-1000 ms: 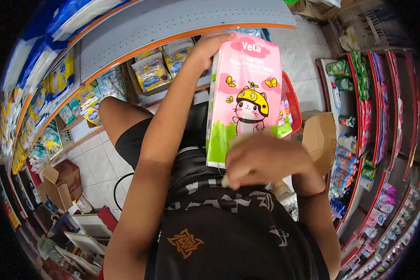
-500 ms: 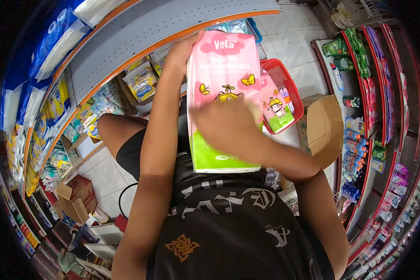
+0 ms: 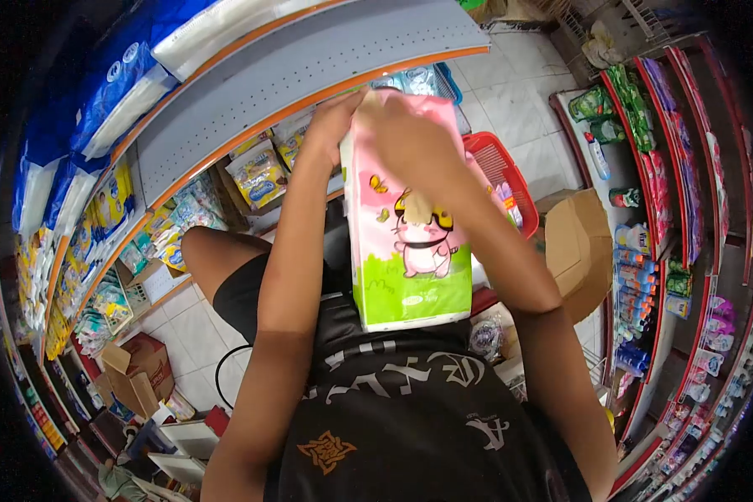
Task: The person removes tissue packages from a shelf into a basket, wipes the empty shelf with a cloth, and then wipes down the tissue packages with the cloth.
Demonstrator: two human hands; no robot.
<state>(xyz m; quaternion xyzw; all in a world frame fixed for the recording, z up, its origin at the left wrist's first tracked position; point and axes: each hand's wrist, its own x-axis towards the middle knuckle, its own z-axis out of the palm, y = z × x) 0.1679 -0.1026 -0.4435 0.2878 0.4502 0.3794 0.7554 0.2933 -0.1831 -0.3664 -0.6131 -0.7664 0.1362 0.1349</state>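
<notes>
A pink and green tissue pack [image 3: 418, 284] with a cartoon cat stands in front of my torso, its lower end near my shirt. My left hand [image 3: 336, 125] grips the pack at its upper left edge. Across the top of the pack lies my right hand [image 3: 406, 138], smeared by motion, with its fingers blurred. A pale, blurred piece of something shows by the right hand; its shape is unclear.
Beyond the pack is a red basket [image 3: 512, 174] with packets inside. An open cardboard box [image 3: 579, 251] stands to its right. A grey shelf [image 3: 309, 71] with an orange edge crosses the upper left. Red-edged shelves [image 3: 673, 167] of goods line the right.
My right hand has moved from the lower part of the pack up to its top. The pack has shifted left since the first frame, with my left hand still at its upper edge.
</notes>
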